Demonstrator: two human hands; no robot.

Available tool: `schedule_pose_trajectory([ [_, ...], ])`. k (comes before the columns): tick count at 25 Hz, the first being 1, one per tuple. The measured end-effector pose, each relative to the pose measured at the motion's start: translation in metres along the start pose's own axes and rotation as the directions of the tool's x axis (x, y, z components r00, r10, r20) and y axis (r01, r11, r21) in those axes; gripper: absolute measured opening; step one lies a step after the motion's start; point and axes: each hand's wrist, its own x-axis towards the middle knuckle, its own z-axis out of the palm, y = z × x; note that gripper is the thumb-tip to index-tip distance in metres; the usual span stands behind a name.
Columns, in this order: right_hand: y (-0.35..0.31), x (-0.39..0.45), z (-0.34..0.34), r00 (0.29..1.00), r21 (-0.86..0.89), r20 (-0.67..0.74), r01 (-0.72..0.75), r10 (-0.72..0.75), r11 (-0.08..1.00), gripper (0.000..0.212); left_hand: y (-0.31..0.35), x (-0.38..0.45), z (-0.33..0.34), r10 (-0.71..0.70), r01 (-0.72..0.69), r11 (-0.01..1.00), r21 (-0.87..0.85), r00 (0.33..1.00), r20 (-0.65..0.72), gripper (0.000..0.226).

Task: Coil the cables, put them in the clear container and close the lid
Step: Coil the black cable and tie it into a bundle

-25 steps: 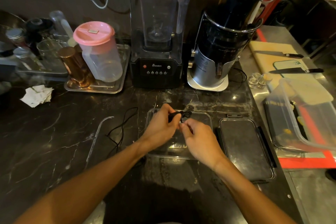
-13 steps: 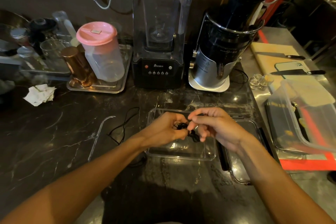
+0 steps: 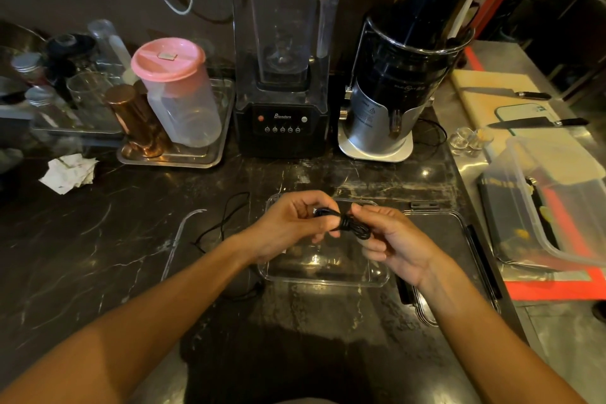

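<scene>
Left hand point(image 3: 288, 223) curled, fingertips pinching one end of a small black coiled cable point(image 3: 347, 223); right hand point(image 3: 390, 239) likewise curled, thumb and fingers gripping the other end of the same bundle. Held between both hands, raised over the far half of the clear container point(image 3: 323, 277), not touching it. Container open, resting on the dark marble counter point(image 3: 98, 256). Just to its right, lying flat and partly hidden by the right forearm: the lid point(image 3: 459, 239). To the left of the container, a second black cable point(image 3: 226, 223) sprawled loose on the counter, uncoiled, beside a thin clear curved strip point(image 3: 178, 236). Further back, against the wall: a blender point(image 3: 282, 121), a juicer point(image 3: 390, 102) and a metal tray point(image 3: 177, 157) bearing a pink-lidded jug point(image 3: 173, 88) and a copper cup point(image 3: 134, 118). Crumpled paper point(image 3: 69, 172) at far left. Off to the right, a cutting board point(image 3: 492, 92) with two knives point(image 3: 537, 123) and a large clear bin point(image 3: 551, 200).
</scene>
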Motion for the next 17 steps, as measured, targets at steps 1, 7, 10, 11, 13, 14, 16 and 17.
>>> schedule_pose_trajectory([
  [1, 0.004, 0.0, 0.003, 1.0, 0.011, 0.017, 0.004, -0.004, 1.0, 0.033, -0.001, 0.0, 0.001, -0.005, 0.005, 0.997, -0.078, 1.0, 0.005, 0.011],
  [7, 0.018, -0.001, 0.033, 0.969, 0.052, -0.222, 0.122, -0.107, 0.991, 0.017, -0.009, 0.001, 0.021, 0.038, -0.071, 0.989, -0.126, 0.967, -0.25, 0.011],
  [10, 0.024, -0.001, 0.045, 0.917, -0.093, -0.331, 0.206, -0.225, 0.974, 0.019, -0.015, 0.004, 0.037, 0.065, -0.046, 0.998, 0.049, 0.867, -0.494, 0.009],
  [11, 0.025, -0.002, 0.049, 0.896, -0.159, -0.346, 0.235, -0.277, 0.959, 0.02, -0.017, 0.005, 0.042, 0.038, -0.011, 0.999, 0.052, 0.833, -0.552, 0.008],
  [13, 0.027, -0.002, 0.054, 0.848, -0.306, -0.364, 0.282, -0.385, 0.909, 0.017, -0.018, 0.008, 0.045, -0.015, 0.039, 0.999, 0.027, 0.795, -0.606, 0.007],
  [14, 0.028, -0.003, 0.056, 0.821, -0.384, -0.365, 0.298, -0.44, 0.874, 0.015, -0.019, 0.007, 0.045, -0.031, 0.043, 0.999, 0.005, 0.793, -0.609, 0.006],
  [16, 0.028, -0.004, 0.059, 0.777, -0.495, -0.342, 0.329, -0.528, 0.804, 0.013, -0.016, 0.005, 0.043, -0.017, 0.008, 1.0, -0.017, 0.815, -0.579, 0.014],
  [17, 0.028, -0.004, 0.06, 0.765, -0.524, -0.325, 0.343, -0.556, 0.779, 0.014, -0.014, 0.003, 0.041, 0.011, -0.014, 1.0, -0.001, 0.832, -0.554, 0.018],
])
